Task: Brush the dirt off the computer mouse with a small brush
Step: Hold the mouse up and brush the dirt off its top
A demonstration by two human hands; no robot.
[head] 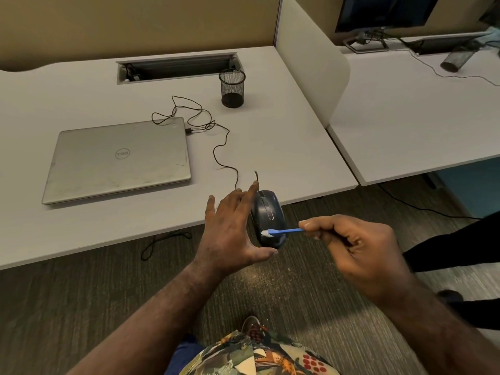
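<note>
Pinching small brush [281,232] in right hand [359,247], bristles on mouse [266,217], left hand [230,228] grip clamped round mouse

— What is worn on the arms?

— Nothing: both forearms are seen bare up to the lower edge of the view, and no watch, ring or band can be made out on the left hand [230,228] or the right hand [359,253].

— And on the body?

— A patterned shirt [259,355] is shown at the bottom, printed in cream, green, orange and black, with a patch of red dots. Blue cloth [184,353] is glimpsed at its left side. One shoe [253,327] is seen, dark-toned with a reddish pattern.
</note>
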